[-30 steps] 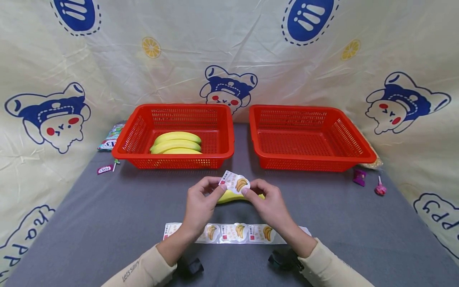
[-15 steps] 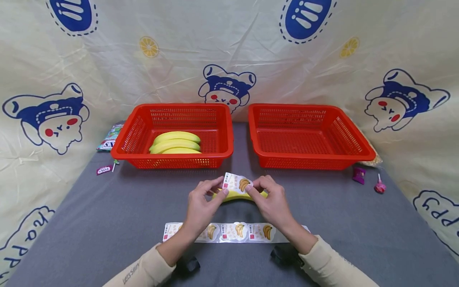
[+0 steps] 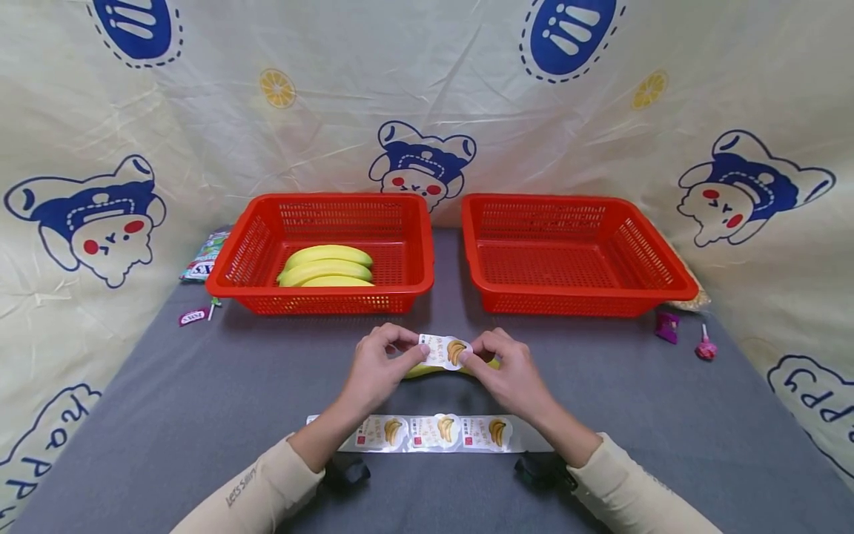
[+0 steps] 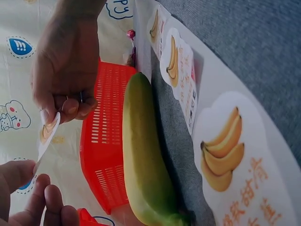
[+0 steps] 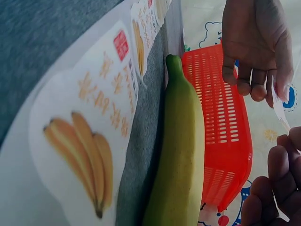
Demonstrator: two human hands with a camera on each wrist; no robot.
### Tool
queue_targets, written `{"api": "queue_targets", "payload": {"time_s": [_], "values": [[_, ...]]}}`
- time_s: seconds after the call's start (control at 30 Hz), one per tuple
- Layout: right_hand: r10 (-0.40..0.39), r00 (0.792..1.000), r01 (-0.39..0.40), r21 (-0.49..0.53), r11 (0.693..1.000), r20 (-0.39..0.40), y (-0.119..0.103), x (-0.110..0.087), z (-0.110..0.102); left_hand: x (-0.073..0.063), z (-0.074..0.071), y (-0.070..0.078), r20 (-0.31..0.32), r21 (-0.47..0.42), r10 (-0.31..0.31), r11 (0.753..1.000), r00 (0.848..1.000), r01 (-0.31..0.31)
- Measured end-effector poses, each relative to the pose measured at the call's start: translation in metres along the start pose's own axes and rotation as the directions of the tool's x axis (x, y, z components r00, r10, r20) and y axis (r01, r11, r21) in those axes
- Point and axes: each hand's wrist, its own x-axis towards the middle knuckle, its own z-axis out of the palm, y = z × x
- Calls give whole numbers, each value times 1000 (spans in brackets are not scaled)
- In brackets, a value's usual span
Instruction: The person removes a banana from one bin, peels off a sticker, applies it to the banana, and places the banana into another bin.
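Note:
A white sticker printed with bananas is stretched between both hands. The left hand pinches its left end between thumb and fingers; the right hand pinches the banana-picture end. Below and behind the sticker, a single banana lies on the grey cloth, partly hidden by the hands in the head view. Both wrist views show the sticker held above the banana, apart from it. Closer to the person, a strip of banana stickers lies flat, its ends partly covered by the forearms.
Several bananas lie in the left red basket. A second red basket stands to its right. Sweets lie beside the baskets: a small purple packet, a pink lollipop and a purple-wrapped lollipop. A patterned sheet hangs behind.
The sticker has shifted slightly right and lower, and it now lies more level between the hands. The left hand's fingers have moved along the sticker's left edge. The baskets have not moved.

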Motion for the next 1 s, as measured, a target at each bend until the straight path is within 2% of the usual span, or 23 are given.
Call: {"api": "queue_targets", "payload": {"time_s": [0.3, 0.53, 0.8, 1.0], "values": [[31, 999, -30, -58, 998, 19, 9, 6, -4, 10, 6, -4, 30, 78, -33, 996, 999, 31], [136, 989, -126, -145, 981, 56, 17, 14, -3, 21, 15, -11, 78, 166, -89, 983, 993, 75], [215, 971, -190, -210, 959, 102, 26, 23, -1, 30, 24, -17, 101, 249, -102, 966, 990, 75], [226, 966, -187, -265, 946, 128, 30, 29, 2, 33, 27, -18, 106, 275, -117, 958, 987, 84]]}}
